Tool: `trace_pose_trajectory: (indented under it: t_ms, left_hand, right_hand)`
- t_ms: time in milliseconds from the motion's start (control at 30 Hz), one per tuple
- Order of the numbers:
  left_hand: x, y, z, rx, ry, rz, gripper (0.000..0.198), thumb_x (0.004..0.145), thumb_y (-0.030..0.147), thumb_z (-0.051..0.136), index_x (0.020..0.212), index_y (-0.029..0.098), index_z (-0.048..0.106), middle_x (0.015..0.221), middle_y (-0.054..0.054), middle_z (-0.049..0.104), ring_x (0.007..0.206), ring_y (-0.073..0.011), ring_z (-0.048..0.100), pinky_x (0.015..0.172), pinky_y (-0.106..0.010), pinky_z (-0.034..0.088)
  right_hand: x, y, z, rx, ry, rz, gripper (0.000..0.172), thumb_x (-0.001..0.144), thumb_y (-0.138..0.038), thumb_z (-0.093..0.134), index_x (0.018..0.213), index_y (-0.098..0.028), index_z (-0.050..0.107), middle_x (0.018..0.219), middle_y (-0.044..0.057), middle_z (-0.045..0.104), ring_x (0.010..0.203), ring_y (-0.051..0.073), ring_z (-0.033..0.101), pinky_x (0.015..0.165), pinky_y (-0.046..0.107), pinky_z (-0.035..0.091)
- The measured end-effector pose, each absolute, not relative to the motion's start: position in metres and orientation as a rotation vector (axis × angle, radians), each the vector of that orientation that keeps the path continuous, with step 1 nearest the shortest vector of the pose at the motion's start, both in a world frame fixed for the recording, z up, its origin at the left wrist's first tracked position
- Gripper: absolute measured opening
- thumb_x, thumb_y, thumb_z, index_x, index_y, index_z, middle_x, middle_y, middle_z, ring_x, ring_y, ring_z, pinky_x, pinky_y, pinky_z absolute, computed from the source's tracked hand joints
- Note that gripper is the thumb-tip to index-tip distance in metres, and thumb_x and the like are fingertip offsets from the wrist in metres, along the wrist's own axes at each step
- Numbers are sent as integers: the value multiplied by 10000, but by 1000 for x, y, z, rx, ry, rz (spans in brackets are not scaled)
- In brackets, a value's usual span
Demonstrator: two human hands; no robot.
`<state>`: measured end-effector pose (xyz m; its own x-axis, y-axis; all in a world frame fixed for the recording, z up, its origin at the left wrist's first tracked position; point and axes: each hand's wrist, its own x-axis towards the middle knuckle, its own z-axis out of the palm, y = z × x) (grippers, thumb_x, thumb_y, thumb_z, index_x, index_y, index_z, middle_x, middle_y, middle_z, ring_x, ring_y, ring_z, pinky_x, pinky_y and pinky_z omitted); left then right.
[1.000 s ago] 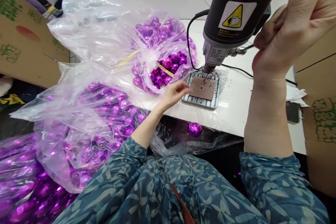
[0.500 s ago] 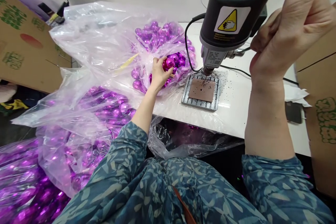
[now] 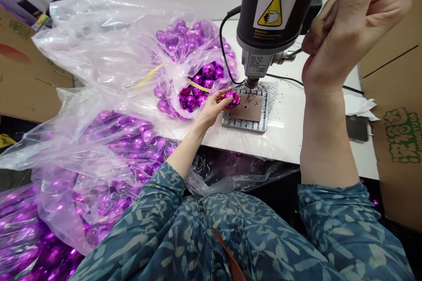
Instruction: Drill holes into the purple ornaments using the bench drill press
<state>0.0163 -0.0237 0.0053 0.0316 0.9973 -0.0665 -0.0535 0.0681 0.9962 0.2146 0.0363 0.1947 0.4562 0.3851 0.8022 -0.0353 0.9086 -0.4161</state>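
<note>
Between the fingertips of my left hand point(image 3: 212, 107) is a shiny purple faceted ball point(image 3: 232, 99), held at the left edge of a brown square plate point(image 3: 249, 109). That plate has a small hole and lies on the grey metal base point(image 3: 244, 125) of a bench drill press point(image 3: 280, 9). The drill's chuck point(image 3: 251, 82) points down over the plate. My right hand point(image 3: 354, 22) is closed in a fist at the drill's right side, around its feed lever point(image 3: 290, 55); most of the lever is hidden by the fingers.
An open plastic bag of purple balls point(image 3: 201, 81) lies left of the drill. Larger bags of balls point(image 3: 132, 140) fill the lower left. Dark shavings surround the base. A phone point(image 3: 358, 128) and white paper point(image 3: 359, 106) lie at right, beside a cardboard box point(image 3: 395, 140).
My left hand has moved right, out of the open bag, bringing one purple ball to the plate. My right hand stays at the lever. The whole view has shifted slightly.
</note>
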Motion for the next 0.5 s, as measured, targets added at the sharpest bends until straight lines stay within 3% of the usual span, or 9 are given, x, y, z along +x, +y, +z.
trace_pose_trajectory:
  t_ms: [133,500]
  left_hand:
    - [29,-13,-2,1250,1263,1178,533,876,339,974,1326,188,731,1139,-72,819,951,-173,768,904,-324,629]
    - [55,-14,1,1413,1299,1088,496,847,242,978,1289,181,761,1168,-79,831,818,-133,691,739,-271,580]
  right_hand:
    - [215,41,193,-323,-1040,256,764,844,-833,669,678,-267,183,506,-71,120,361,45,239,444,329,54]
    - [223,28,197,-353,-1078,346,752,774,-721,708,614,-186,205,447,-85,176,349,-14,309,421,206,102]
